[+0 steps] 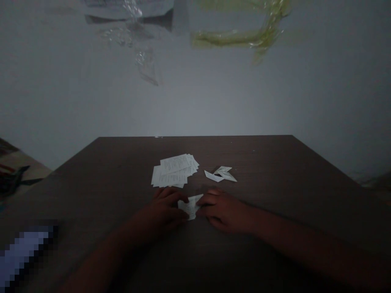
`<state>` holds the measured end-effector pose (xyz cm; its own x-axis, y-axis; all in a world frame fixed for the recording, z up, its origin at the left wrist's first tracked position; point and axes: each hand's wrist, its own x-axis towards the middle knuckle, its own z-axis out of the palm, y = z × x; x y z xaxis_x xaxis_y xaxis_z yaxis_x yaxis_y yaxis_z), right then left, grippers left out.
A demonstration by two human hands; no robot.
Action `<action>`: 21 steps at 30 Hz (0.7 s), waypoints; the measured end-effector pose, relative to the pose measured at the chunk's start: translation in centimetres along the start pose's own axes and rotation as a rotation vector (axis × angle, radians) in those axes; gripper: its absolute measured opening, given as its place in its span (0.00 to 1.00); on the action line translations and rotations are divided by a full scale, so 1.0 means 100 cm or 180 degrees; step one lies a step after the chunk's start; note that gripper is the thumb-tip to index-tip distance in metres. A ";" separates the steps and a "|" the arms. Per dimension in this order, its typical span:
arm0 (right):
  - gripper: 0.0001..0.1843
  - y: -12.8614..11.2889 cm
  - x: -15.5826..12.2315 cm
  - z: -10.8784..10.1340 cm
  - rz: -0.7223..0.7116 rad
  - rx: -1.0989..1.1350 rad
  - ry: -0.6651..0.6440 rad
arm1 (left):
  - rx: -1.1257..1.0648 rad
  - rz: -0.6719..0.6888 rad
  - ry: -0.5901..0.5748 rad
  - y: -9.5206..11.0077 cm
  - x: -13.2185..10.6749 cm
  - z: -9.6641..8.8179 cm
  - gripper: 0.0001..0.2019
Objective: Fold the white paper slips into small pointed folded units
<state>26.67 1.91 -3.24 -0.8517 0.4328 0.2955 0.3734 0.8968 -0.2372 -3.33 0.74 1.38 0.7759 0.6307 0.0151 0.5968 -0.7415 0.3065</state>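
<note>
Left hand [171, 208], right hand [227, 209]: fingers are pinching part-folded printed paper [191, 206]; folded paper pieces [226, 175] are lying, seemingly finished; unfolded printed slips [174, 167] are remaining

The table [269, 162] (brown) bears printed slips [173, 171] and folded papers [227, 175].

A dim indoor room is showing here, looking more like a plain room in a home or small office than a workshop. A wood-grain table [275, 171] is standing against a pale, bare-painted wall [214, 97], where clear tape [146, 65] and yellowish tape [226, 39] are clinging. Dark clutter [10, 181] is lying at the left.
</note>
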 end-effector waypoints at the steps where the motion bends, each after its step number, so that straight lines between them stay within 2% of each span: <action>1: 0.19 -0.001 0.000 -0.001 -0.0007 -0.0020 -0.0032 | -0.0057 -0.0040 0.0075 -0.001 0.001 0.002 0.11; 4: 0.22 -0.004 0.001 -0.004 0.0021 -0.0094 -0.0178 | -0.0243 -0.0107 0.0236 -0.006 0.005 0.009 0.11; 8: 0.21 -0.013 0.002 -0.008 0.0036 -0.0110 -0.0350 | -0.0320 -0.0123 0.0197 -0.008 0.013 0.018 0.10; 12: 0.20 -0.020 0.003 -0.010 0.0000 -0.0263 -0.0440 | -0.0250 -0.0318 0.0162 -0.003 0.018 0.024 0.11; 15: 0.19 -0.020 0.003 -0.009 -0.0027 -0.0320 -0.0468 | -0.0301 -0.0413 0.0186 0.001 0.019 0.025 0.10; 21: 0.19 -0.012 0.000 -0.004 -0.0048 0.0054 -0.0433 | -0.0283 -0.0454 0.0183 -0.001 0.019 0.029 0.09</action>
<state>26.36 0.91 -2.57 -0.8995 0.4019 0.1711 0.3551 0.9009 -0.2496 -1.30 1.37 -1.41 0.6702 0.7419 0.0192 0.6775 -0.6221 0.3924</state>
